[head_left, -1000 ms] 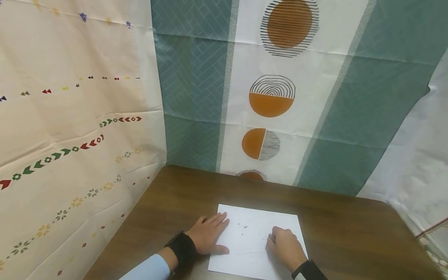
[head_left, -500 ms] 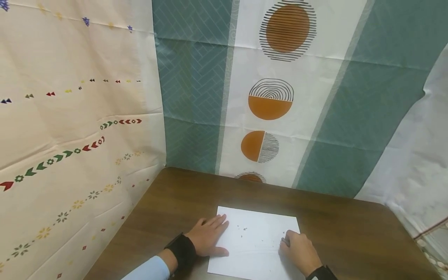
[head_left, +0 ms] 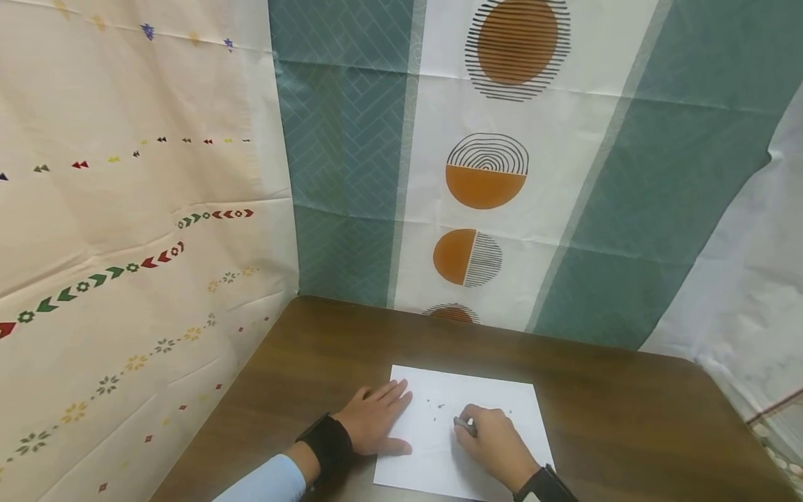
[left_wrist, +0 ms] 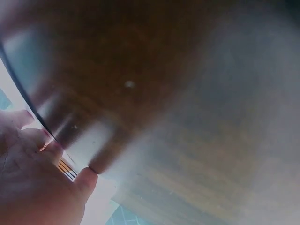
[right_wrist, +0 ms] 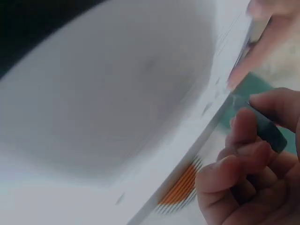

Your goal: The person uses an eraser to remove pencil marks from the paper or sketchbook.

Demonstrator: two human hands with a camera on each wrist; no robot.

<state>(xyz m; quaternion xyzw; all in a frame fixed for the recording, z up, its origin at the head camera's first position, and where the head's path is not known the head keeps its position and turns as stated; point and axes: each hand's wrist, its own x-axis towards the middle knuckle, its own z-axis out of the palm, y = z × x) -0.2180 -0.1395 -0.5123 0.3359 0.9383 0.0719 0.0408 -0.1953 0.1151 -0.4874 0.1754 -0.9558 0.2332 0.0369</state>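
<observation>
A white sheet of paper [head_left: 426, 468] lies on the brown table, with several small dark crumbs [head_left: 441, 406] scattered over it. My left hand [head_left: 375, 422] rests flat across the sheet's left edge, its fingers spread. Over the right half of the paper, my right hand [head_left: 494, 440] pinches a small dark grey-blue eraser [head_left: 465, 425] between thumb and fingers. In the right wrist view the eraser [right_wrist: 268, 130] shows a paler tip against the paper, and the other fingers curl beneath it. The left wrist view is blurred; the left hand's palm [left_wrist: 37, 187] fills its lower left corner.
The wooden table [head_left: 339, 341] reaches back to a green and white curtain [head_left: 351, 174] with orange circles. A cream patterned cloth [head_left: 144, 293] hangs along the left side, and a white cloth [head_left: 740, 293] hangs at the right.
My right hand with the eraser slid right across the paper, then came back left towards the middle. The left hand has stayed in place. More crumbs show on the sheet's right part.
</observation>
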